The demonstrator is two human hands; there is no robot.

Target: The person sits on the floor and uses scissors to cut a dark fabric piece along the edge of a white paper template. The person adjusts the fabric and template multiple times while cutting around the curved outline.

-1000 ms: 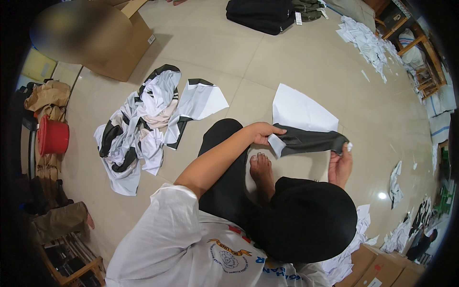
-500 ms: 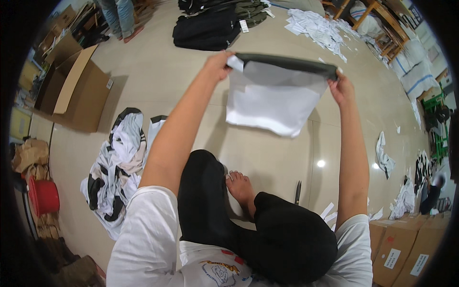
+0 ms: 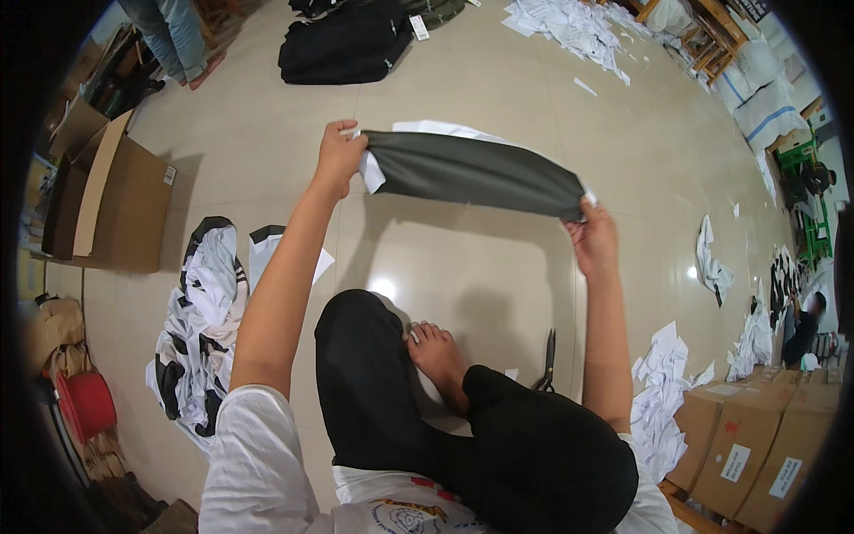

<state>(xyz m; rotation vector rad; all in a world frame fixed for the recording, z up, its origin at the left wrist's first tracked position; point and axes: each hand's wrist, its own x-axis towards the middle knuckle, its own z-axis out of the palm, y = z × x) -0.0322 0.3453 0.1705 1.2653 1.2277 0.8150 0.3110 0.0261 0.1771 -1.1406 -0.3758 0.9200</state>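
Observation:
I hold a fabric piece up by its two ends, with a long dark grey-green band (image 3: 467, 173) facing me and white fabric (image 3: 425, 127) showing behind its top edge. My left hand (image 3: 338, 156) grips the left end, where a small white flap hangs. My right hand (image 3: 592, 233) pinches the right end at a small white tip. Black scissors (image 3: 550, 360) lie on the floor by my bent leg and bare foot (image 3: 436, 356). A heap of white, grey and black fabric (image 3: 200, 316) lies to my left, beside a flat cut piece (image 3: 267, 254).
An open cardboard box (image 3: 124, 200) stands left, a red container (image 3: 84, 400) below it. Black folded garments (image 3: 334, 49) and a person's legs (image 3: 173, 40) are at the back. White scraps (image 3: 560, 31), sacks (image 3: 769, 116) and closed boxes (image 3: 747, 445) line the right. Another person (image 3: 801, 329) is at far right.
My hands rose away from my legs with the piece, then moved slightly left and lower. The piece has turned from hanging white side down to showing its dark band.

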